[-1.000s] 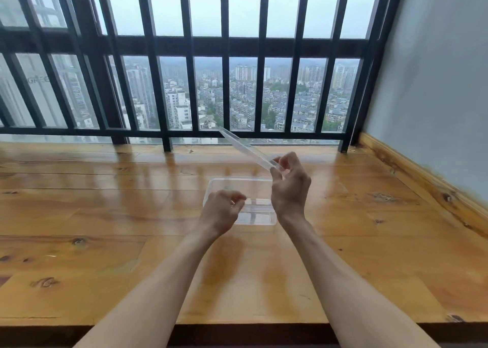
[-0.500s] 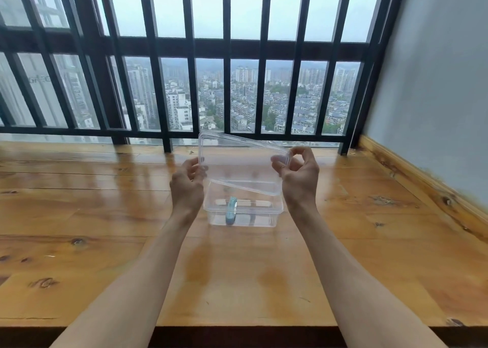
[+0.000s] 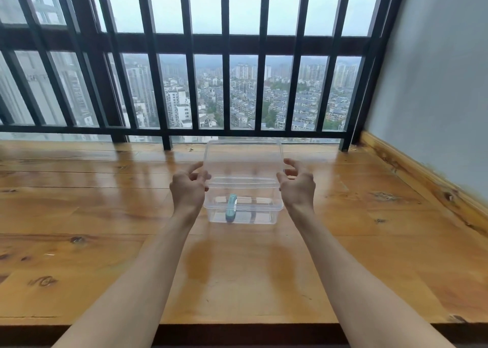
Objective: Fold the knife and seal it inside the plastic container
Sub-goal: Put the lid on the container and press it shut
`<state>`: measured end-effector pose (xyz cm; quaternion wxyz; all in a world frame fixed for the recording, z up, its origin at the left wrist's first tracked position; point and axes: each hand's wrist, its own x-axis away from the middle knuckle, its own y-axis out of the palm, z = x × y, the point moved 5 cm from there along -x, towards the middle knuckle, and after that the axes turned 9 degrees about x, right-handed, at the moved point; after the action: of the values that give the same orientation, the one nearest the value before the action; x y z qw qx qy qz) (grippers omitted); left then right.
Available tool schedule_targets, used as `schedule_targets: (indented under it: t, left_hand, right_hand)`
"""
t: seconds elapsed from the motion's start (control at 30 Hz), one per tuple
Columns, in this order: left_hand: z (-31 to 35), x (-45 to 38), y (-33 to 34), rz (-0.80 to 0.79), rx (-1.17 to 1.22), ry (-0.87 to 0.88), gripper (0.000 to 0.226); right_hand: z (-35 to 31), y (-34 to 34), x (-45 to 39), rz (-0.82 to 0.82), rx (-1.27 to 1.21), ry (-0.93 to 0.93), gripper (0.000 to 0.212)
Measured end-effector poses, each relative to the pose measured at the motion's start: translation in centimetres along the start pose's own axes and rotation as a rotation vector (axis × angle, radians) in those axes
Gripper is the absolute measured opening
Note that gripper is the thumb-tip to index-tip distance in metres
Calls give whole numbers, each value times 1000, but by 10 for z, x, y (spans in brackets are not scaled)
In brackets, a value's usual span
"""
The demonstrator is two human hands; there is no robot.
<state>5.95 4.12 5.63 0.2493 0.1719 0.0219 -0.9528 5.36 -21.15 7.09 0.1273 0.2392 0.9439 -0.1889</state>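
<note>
A clear plastic container stands on the wooden platform in the middle of the head view. Inside it lies the folded knife, teal-handled, near the left wall. The clear lid is held over the container, its far edge tilted up. My left hand grips the lid's left edge between thumb and fingers. My right hand grips the lid's right edge the same way. The lid's near edge lies close to the container's rim; whether they touch I cannot tell.
The wooden platform stretches left and right of the container. A black barred railing closes off the far side, with a city far below. A grey wall with a wooden skirting board runs along the right. The platform's front edge is near me.
The lid, held edge-on in my right hand alone, has been turned flat and lowered over the container. My left hand left the container and took the lid's left edge.
</note>
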Motion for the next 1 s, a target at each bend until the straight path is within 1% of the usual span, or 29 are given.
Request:
schedule_targets:
  t: [0.2, 0.43, 0.57, 1.0]
  left_hand:
    - [-11, -1, 1, 10, -135, -41, 25]
    - [-18, 4, 4, -14, -263, -72, 20]
    - [-19, 8, 5, -19, -320, -58, 17]
    - [-22, 10, 4, -7, -324, -82, 18]
  right_hand:
    - [19, 7, 1, -14, 89, 111, 25]
    - [35, 13, -1, -10, 170, 178, 26]
    - [43, 16, 0, -35, 195, 235, 25]
    - [51, 19, -5, -62, 228, 281, 18]
